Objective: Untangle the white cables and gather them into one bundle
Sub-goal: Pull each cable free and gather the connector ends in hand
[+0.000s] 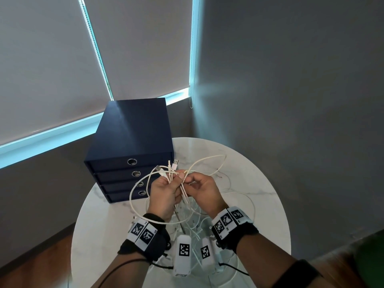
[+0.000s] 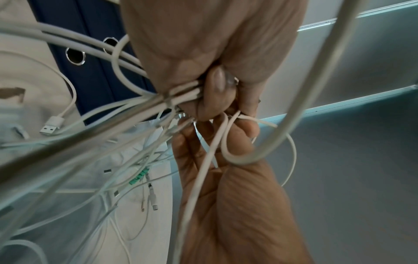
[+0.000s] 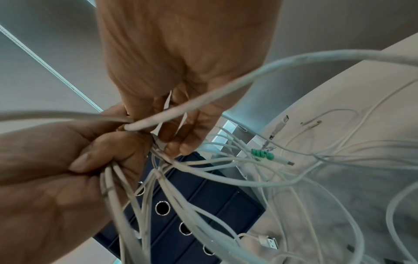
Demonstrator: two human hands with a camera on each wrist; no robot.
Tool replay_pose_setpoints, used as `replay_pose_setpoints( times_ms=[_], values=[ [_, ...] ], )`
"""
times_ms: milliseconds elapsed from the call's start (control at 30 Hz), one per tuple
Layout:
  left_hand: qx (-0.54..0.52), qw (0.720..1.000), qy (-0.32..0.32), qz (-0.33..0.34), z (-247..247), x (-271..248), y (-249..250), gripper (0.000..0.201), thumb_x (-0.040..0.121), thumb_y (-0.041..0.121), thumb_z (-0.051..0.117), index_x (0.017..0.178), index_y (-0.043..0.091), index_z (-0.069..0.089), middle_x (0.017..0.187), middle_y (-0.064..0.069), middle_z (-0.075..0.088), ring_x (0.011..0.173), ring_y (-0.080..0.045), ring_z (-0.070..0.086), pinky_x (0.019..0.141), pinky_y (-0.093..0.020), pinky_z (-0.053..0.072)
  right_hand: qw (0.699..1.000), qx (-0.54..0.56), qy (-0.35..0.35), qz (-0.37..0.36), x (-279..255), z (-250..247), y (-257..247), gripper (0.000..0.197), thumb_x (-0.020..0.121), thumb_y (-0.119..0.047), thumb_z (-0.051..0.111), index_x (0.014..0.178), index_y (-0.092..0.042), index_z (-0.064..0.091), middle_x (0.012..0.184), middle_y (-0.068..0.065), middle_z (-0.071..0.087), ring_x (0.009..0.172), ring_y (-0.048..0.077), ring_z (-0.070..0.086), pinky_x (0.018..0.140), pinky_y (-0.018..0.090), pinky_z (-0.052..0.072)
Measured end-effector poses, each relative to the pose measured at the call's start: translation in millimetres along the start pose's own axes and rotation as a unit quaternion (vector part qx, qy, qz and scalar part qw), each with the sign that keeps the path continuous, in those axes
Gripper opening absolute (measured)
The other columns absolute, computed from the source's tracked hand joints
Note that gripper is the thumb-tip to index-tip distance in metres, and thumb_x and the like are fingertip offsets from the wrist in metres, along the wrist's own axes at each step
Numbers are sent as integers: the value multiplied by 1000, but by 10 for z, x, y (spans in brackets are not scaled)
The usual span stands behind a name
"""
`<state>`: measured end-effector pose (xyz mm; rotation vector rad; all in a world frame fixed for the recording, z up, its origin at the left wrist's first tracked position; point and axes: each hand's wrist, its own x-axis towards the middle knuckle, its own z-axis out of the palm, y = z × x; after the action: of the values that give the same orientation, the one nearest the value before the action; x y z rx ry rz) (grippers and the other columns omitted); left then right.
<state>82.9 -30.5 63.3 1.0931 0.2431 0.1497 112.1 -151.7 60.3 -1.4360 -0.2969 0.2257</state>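
Both my hands hold the white cables [image 1: 188,163] up above the round marble table [image 1: 261,196].

My left hand [image 1: 164,194] is curled round a sheaf of cable ends, the USB plugs poking out beyond my fingers toward the far side. My right hand [image 1: 202,189] pinches a strand just right of the left, thumb and forefinger closed on it, the two hands touching. One loop arcs out to the far right over the table, another hangs down on the left, near my left wrist. More slack trails to the tabletop beneath my wrists, where loose plugs and a green cable clip [image 3: 262,154] lie. A dark blue drawer box [image 1: 133,148] stands at the far left of the table.
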Motion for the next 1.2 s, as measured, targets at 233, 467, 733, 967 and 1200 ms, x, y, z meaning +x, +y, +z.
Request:
replay_pose_setpoints(
  times_ms=[233,467,733,967,1200],
  values=[
    [108,992,21,58,-22,-7,-35,16,98,8,59,97,-3,71,43,13,45,36,0,38,39,-13,31,991,-130,27,10,8,23,66,7,79,-6,65,80,-12,63,86,3,72,74,20,65,75,45,56],
    [301,950,-7,77,-252,55,-253,17,96,9,61,91,6,76,59,21,68,57,7,61,60,-10,43,986,-138,57,67,-9,-148,17,10,89,-1,55,84,-7,49,71,19,66,69,27,70,61,42,56],
    [375,926,-44,-3,-486,-51,-617,18,95,11,63,82,10,75,69,11,75,77,0,71,68,-16,47,996,11,89,-21,324,-221,-841,14,102,-6,41,89,-11,45,75,13,60,62,33,65,58,40,58],
    [343,937,46,-46,-623,3,-552,28,96,12,63,73,10,78,65,10,74,58,-10,60,58,-28,49,950,-22,232,-210,719,-630,-1650,20,94,-1,47,83,-18,45,66,6,63,53,15,57,51,27,46],
    [298,949,84,-58,-608,36,-608,22,97,1,58,84,-10,72,57,9,71,56,4,65,74,-31,50,865,-105,320,-373,804,-979,-2244,14,88,-7,49,83,-19,47,64,-6,50,50,10,53,58,46,51]
  ],
)
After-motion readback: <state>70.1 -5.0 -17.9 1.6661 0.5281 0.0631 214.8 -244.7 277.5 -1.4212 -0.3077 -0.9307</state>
